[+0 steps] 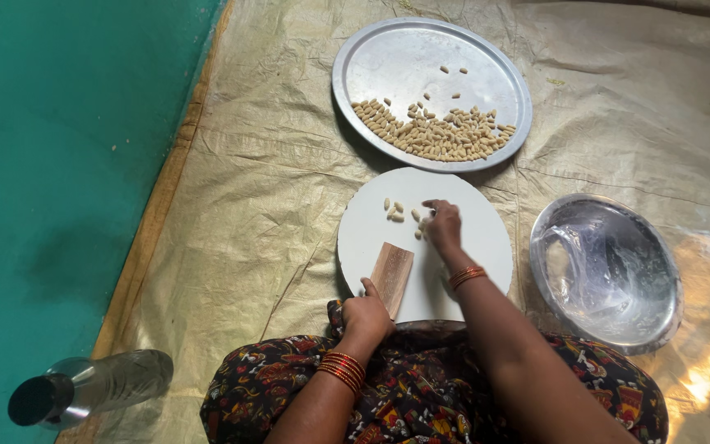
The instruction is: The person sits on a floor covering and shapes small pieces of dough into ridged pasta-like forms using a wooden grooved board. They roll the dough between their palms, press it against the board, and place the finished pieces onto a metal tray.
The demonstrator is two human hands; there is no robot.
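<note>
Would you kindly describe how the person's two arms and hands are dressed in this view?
Both forearms are bare, with no sleeves or gloves. The left hand has a thick stack of red and gold bangles at the wrist. The right hand wears a thinner set of similar red-orange bangles. I cannot make out any rings.

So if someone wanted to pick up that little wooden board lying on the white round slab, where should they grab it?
Probably by its long edges, near the lower end. The wooden board lies flat and slanted on the white round slab, narrow enough to pinch across. The left hand already touches that lower end from the person's side; the right hand is busy farther up among small dough pieces.
</note>
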